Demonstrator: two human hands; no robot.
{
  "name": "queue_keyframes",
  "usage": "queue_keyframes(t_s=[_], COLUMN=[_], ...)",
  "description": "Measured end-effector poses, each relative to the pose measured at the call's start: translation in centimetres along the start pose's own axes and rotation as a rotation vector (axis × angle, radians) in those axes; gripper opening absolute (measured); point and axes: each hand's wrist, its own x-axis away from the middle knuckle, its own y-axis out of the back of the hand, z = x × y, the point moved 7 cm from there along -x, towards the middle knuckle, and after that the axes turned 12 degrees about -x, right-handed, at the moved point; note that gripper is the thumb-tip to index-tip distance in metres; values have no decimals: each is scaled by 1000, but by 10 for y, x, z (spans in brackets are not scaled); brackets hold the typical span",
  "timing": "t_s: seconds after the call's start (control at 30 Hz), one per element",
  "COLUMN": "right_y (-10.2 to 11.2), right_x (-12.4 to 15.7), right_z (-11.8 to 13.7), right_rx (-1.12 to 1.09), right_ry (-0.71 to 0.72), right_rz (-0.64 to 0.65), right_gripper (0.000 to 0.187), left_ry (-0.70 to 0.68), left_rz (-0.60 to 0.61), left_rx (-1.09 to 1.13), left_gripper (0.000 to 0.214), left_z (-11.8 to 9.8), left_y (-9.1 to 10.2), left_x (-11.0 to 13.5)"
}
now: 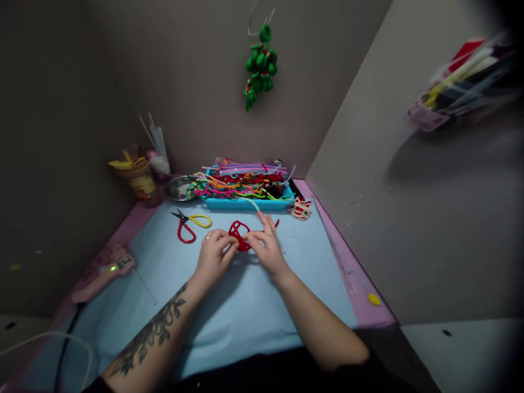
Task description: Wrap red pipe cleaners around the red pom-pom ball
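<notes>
Between my two hands, above the blue cloth (262, 305), is a looped shape of red pipe cleaner (234, 227). My left hand (216, 252) pinches its left side between thumb and fingers. My right hand (267, 246) has its thumb and forefinger closed on the right side, while its other fingers stretch upward. A short red end sticks out past the right hand, and the fingertips hide part of the loops. Left of my left hand lie scissors (186, 221) with one red and one yellow handle, blades apart.
A blue tray (249, 204) of colourful pipe cleaners stands at the back, beside a metal dish (179, 189). A cream-and-red piece (300, 208) lies at its right corner. A pink glue gun (107, 273) rests at left with its cord. Walls enclose the table.
</notes>
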Motion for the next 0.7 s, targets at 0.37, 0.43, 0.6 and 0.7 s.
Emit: queue_keyframes(t_s=[0.37,0.43,0.6,0.7], right_y=[-26,-28,-27,-28], right_x=[-2,-1,2,4], right_z=[-23,-22,-27,-31], right_rx=[-575,-647,-758,-778], right_ry=[-339,-366,-446,-469], right_rz=[271,262,170,140], right_gripper=[22,20,17,14], left_ry=[-218,-255,-282,-272], left_rz=[-201,-234,-261,-262], left_rx=[-320,-373,-421,-411], left_gripper=[10,8,8,9], left_z=[-22,-28,-31,-29], left_y=[14,16,16,15], left_x=[7,8,9,9])
